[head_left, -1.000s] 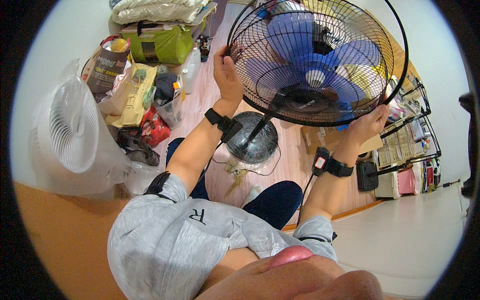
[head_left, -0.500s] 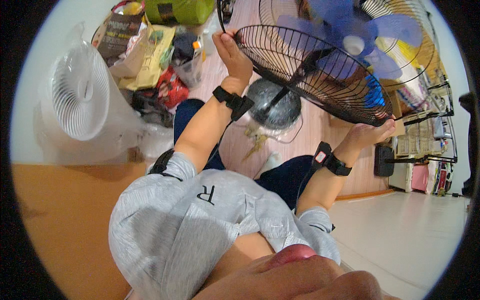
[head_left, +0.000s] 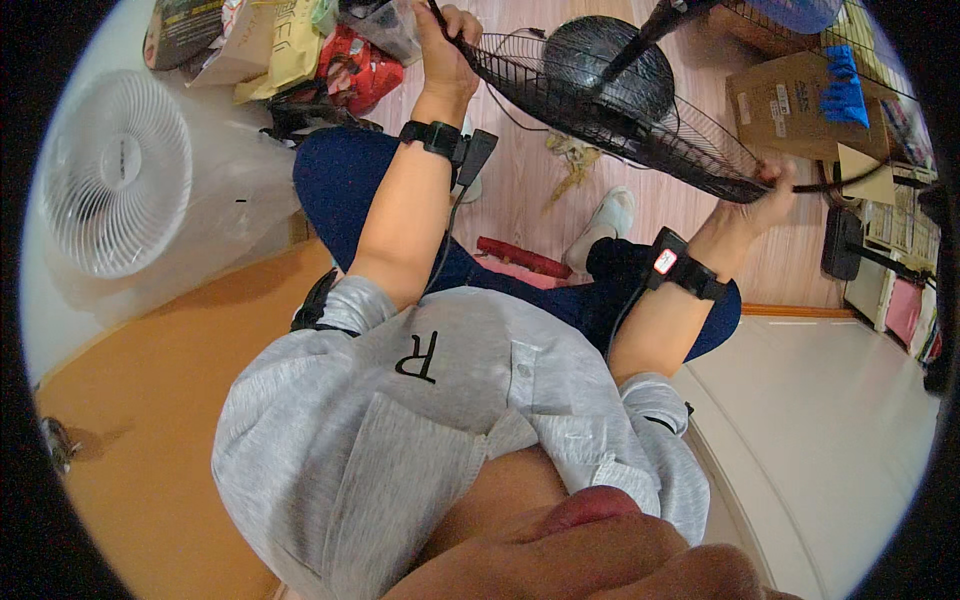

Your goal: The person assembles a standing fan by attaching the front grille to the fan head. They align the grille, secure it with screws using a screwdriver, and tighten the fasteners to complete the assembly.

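I log the bare left forearm (head_left: 408,210) and bare right forearm (head_left: 660,322) extended forward. Bare left hand (head_left: 445,58): farther up the view, fingers (head_left: 462,24) curled in a grip. Bare right hand (head_left: 757,197): well apart from it, also gripping, slightly blurred.

Pretty sure this is a room in someone's home, not a shop or workshop. Pinkish wood-look floor (head_left: 665,205), for a start, with a white fan (head_left: 120,170) under clear plastic by the wall and a black fan base (head_left: 610,75) standing out front. Then there's the everyday clutter: a red bag (head_left: 360,70) squashed beside a yellow bag (head_left: 290,55) (we've all got that corner), a cardboard box (head_left: 785,105) across from them, and a white-sided storage unit (head_left: 870,292) crammed in at the right edge. Which room exactly? Can't tell.
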The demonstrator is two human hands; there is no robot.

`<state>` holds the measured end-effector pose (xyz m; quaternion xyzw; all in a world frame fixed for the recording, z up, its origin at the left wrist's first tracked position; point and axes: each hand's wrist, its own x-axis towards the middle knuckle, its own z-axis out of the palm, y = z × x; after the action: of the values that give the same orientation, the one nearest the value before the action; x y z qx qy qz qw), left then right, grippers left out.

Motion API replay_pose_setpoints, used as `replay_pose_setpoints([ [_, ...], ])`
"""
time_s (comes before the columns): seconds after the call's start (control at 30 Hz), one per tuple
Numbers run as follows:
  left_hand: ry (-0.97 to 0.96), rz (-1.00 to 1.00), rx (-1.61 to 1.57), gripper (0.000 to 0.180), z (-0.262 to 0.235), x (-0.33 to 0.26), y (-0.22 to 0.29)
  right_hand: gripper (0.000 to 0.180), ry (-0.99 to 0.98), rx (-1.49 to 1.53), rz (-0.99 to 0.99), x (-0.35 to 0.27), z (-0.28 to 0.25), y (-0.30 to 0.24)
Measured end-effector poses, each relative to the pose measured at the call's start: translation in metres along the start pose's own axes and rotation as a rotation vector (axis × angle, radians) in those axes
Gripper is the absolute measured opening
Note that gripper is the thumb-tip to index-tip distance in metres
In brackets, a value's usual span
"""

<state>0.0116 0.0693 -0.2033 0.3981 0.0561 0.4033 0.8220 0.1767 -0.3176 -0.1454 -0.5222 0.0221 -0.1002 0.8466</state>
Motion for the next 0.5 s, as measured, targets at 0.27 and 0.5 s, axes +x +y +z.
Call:
replay_pose_setpoints([
  [0.27,0.282,-0.118,0.356,0.076,-0.044,-0.017,-0.062,0.054,0.282,-0.186,0.495,-0.001,-0.03,0.102],
  [0.5,0.338,-0.114,0.522,0.078,-0.075,-0.018,-0.103,0.068,0.38,-0.279,0.36,-0.022,-0.035,0.158],
])
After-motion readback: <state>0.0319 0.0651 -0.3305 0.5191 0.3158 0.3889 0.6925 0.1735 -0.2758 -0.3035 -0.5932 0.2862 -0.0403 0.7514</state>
